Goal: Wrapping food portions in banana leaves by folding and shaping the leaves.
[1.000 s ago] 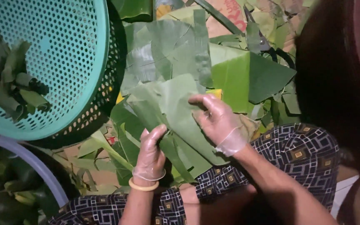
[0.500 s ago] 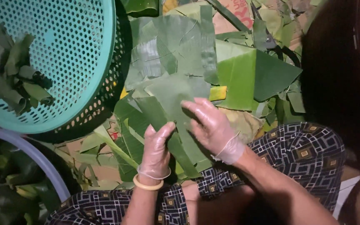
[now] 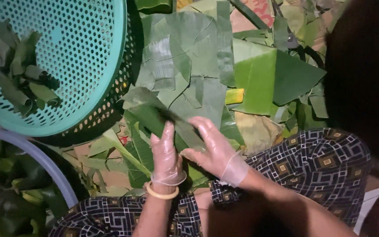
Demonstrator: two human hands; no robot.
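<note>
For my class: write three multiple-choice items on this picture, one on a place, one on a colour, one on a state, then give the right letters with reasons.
1. Where is the round teal perforated plastic basket?
A upper left
B lower right
C centre

2. What colour is the bangle on the left wrist?
A red
B pale yellow
C black

3. How is the long green banana leaf strip held?
A lying untouched
B pinched by one hand
C gripped by both gloved hands

Answers: A, it fills the upper left corner; B, the ring looks pale yellow; C, the left hand and right hand both clasp it.
</note>
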